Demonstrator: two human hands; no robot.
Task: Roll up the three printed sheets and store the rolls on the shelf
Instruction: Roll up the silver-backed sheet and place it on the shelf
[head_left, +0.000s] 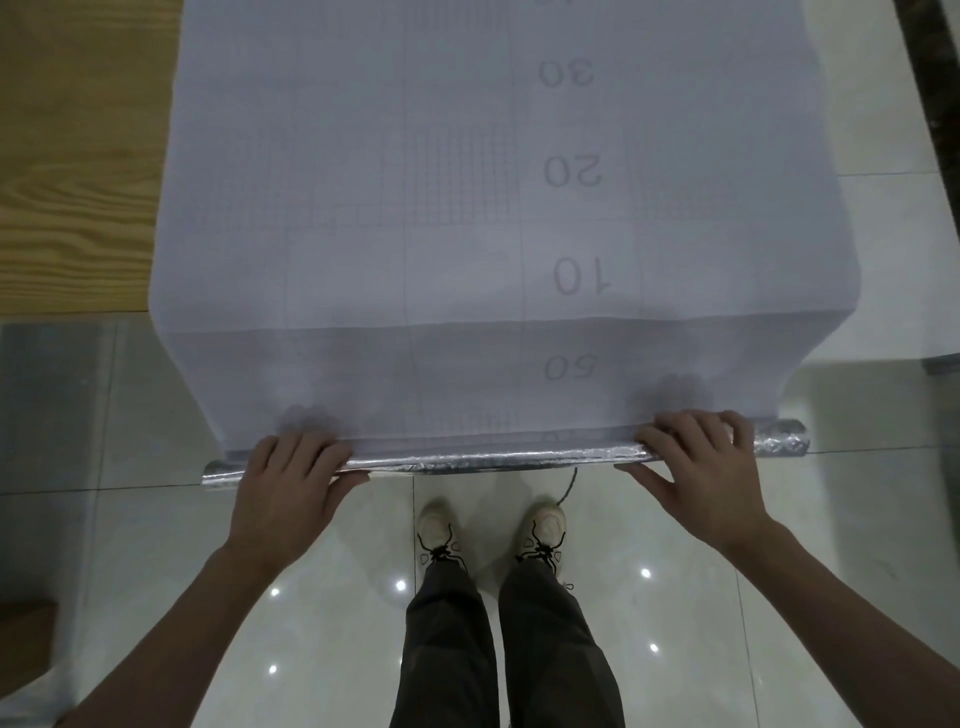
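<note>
At the far left a wooden tabletop (67, 171) shows beside the printed sheet (467, 208), a large translucent grid sheet marked with the numbers 30, 20, 10 and 60, which lies across the surface and drapes over its near edge toward the person. The left hand (291, 483) is curled over the left part of a slim roll (493, 460), fingers tucked under the hanging sheet and thumb along the near side, closed around the roll. The roll runs left to right between the hands; its ends look silvery and crinkled, like foil, poking out beyond the sheet on both sides. Below the middle, the person's shoes (493, 530) stand on a glossy tiled floor (156, 571). The right hand (701, 467) grips the right part of the roll in the same way, fingers wrapped over the top and thumb stretched along the near side. Judging by how thin the roll is and how much sheet lies flat beyond it, rolling of this sheet has barely begun. No finished rolls, other sheets or shelf are in view, so most of the task appears left: finishing this roll, the others, and the storing.
</note>
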